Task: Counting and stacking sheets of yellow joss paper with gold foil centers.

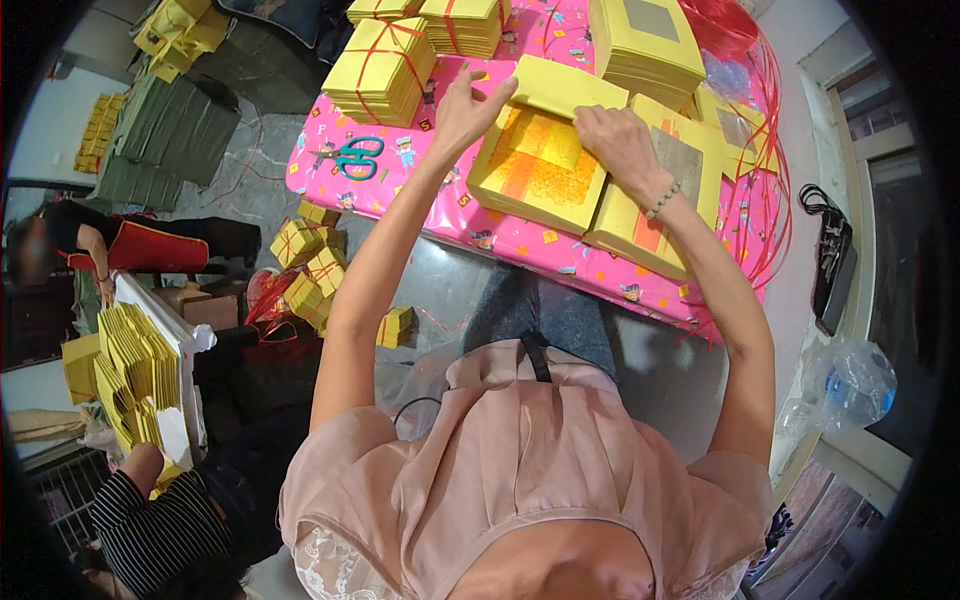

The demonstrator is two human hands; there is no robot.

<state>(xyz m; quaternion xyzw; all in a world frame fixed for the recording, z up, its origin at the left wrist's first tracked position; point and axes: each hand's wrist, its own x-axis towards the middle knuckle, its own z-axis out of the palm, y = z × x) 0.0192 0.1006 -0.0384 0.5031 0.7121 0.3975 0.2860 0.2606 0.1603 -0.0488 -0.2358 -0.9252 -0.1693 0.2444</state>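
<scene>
Hands [615, 140] at folded yellow paper [562, 88]

Open patch of pink surface [455, 207] at near left, around teal scissors [349, 157]; the left forearm [405, 210] crosses its right side. A yellow paper pile [545, 170] blocks the middle, string-tied bundles [372, 80] the back left, a tall stack [645, 60] the back right, red strands [768, 120] the right edge.

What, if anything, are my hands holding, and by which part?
Your right hand holds the yellow flap by the right end of its near edge. Your left hand is open by the flap's left end; contact there is unclear.
</scene>
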